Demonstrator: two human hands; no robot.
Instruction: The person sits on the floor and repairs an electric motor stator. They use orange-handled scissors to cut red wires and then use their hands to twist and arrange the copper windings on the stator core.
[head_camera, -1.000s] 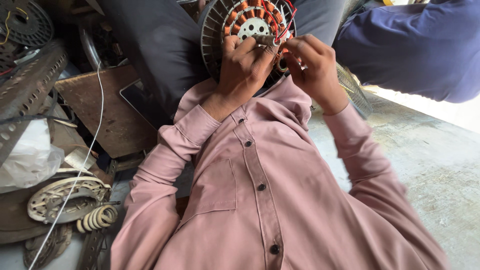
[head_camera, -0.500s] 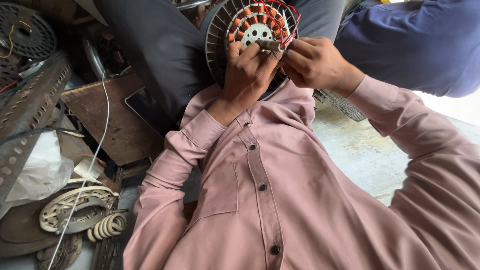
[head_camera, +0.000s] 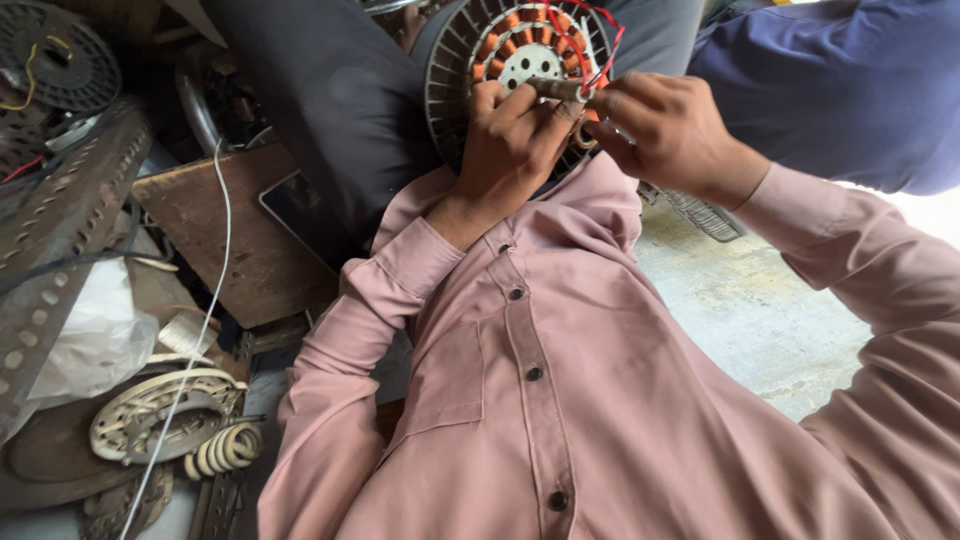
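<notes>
shirt — dusty pink | dark buttons | buttoned cuffs

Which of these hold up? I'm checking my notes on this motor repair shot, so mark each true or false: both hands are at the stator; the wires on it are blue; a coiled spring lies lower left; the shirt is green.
1. Both the left hand and the right hand are at the fan motor stator. True.
2. The wires on it are blue. False: they are red.
3. A coiled spring lies lower left. True.
4. The shirt is green. False: it is dusty pink.
</notes>
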